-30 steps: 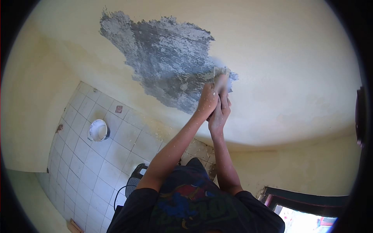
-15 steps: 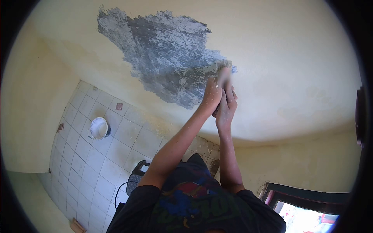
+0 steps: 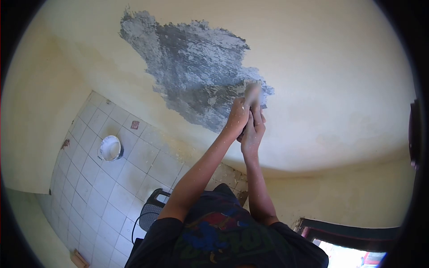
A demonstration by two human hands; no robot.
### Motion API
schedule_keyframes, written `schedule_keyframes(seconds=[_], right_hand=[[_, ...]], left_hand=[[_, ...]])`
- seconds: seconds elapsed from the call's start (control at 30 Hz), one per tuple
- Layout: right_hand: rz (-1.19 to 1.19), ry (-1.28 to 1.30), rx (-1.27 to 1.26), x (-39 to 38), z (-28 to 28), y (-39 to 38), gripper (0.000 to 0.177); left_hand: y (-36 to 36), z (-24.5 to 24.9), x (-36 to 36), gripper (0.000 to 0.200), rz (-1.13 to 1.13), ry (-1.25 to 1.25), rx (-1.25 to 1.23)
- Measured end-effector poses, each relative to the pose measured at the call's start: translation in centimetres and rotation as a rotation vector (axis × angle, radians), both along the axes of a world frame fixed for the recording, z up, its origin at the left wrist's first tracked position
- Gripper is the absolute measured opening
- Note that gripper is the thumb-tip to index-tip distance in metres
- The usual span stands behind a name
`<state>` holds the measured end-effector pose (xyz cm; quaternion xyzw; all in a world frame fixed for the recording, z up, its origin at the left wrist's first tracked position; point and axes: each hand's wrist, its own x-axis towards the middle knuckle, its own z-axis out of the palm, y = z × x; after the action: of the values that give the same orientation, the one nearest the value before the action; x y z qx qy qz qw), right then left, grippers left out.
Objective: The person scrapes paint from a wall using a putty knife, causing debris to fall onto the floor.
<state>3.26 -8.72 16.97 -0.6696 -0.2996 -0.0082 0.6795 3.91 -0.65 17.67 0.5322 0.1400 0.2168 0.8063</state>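
Both hands are together on a scraper [image 3: 253, 83], whose blade edge meets the wall near the right end of a rough grey patch [image 3: 196, 58]. My left hand [image 3: 239, 115] is closed around the tool from the left. Just below and to the right, my right hand [image 3: 254, 130] is wrapped about the handle, which the fingers mostly hide. Motion blurs the part near the blade. Pale flecks dot my hands and forearms. Around the grey patch the wall [image 3: 313, 80] is painted cream.
A white bucket [image 3: 111, 148] stands on the tiled floor [image 3: 111, 178] at lower left. Near my body is a dark grey plastic stool [image 3: 151, 212] with a black cord. Crumbs lie along the wall's foot. A dark-framed opening [image 3: 353, 232] is at lower right.
My hands and the scraper have moved a little down and left across the wall. The view has shifted slightly, and both hands keep their hold.
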Motion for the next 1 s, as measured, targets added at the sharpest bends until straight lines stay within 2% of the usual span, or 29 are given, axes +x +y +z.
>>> schedule_keyframes(seconds=[0.07, 0.1, 0.13, 0.17, 0.27, 0.33, 0.37, 0.47, 0.57, 0.67, 0.73, 0.77, 0.87, 0.93, 0.97, 1.0], right_hand=[[-0.023, -0.094, 0.044, 0.2, -0.4, 0.7, 0.042], [0.024, 0.107, 0.073, -0.3, 1.6, 1.3, 0.043], [0.021, 0.112, 0.068, -0.5, 1.5, 1.8, 0.043], [0.004, 0.112, 0.084, -0.7, 1.4, 2.6, 0.044], [-0.023, 0.116, 0.128, -0.8, 0.5, 3.8, 0.045], [-0.117, -0.111, 0.029, -1.1, -1.0, 3.5, 0.045], [-0.12, -0.11, 0.033, -1.2, -1.7, 3.4, 0.045], [-0.127, 0.02, 0.065, -1.1, -1.8, 3.7, 0.045], [-0.071, -0.01, 0.13, -1.1, 0.4, 4.7, 0.045], [-0.082, 0.016, 0.087, -1.7, 1.2, 4.7, 0.046], [-0.107, -0.024, 0.079, -1.5, -0.1, 4.4, 0.046], [-0.137, -0.064, 0.063, -1.4, -0.9, 4.2, 0.046], [-0.092, -0.015, 0.136, -0.9, -1.9, 3.6, 0.046], [-0.068, -0.052, 0.105, -0.2, 1.8, 3.9, 0.045], [-0.047, -0.083, 0.074, 0.1, 3.8, 4.1, 0.045], [-0.055, -0.08, 0.075, 0.4, 5.2, 4.5, 0.045]], left_hand=[[0.3, -0.4, 0.2, 0.061, 0.015, 0.029, 0.064], [1.1, 2.3, -0.8, 0.061, -0.021, 0.014, 0.006], [1.8, 4.0, -1.3, 0.06, -0.059, 0.001, -0.049], [2.2, 4.2, -1.2, 0.06, -0.003, 0.017, 0.006], [3.0, 2.8, -1.0, 0.059, -0.058, -0.004, 0.017], [2.6, 1.8, -1.6, 0.058, -0.048, 0.033, 0.087], [2.5, 1.4, -1.6, 0.058, -0.037, 0.061, 0.153], [3.0, 1.2, -1.2, 0.058, -0.054, 0.071, 0.124], [3.7, 4.1, -2.0, 0.059, -0.052, 0.055, 0.075], [3.8, 4.0, -2.1, 0.059, -0.056, 0.033, 0.04], [3.4, 2.4, -1.2, 0.06, 0.006, 0.03, 0.055], [3.4, 0.7, -0.6, 0.059, 0.015, 0.03, 0.115], [2.7, 1.4, -0.9, 0.06, 0.039, 0.051, 0.192], [3.7, 3.2, 0.0, 0.06, 0.136, 0.044, 0.333], [3.8, 5.0, 0.0, 0.06, 0.128, 0.05, 0.331], [4.0, 7.5, -0.1, 0.062, 0.086, -0.049, 0.226]])
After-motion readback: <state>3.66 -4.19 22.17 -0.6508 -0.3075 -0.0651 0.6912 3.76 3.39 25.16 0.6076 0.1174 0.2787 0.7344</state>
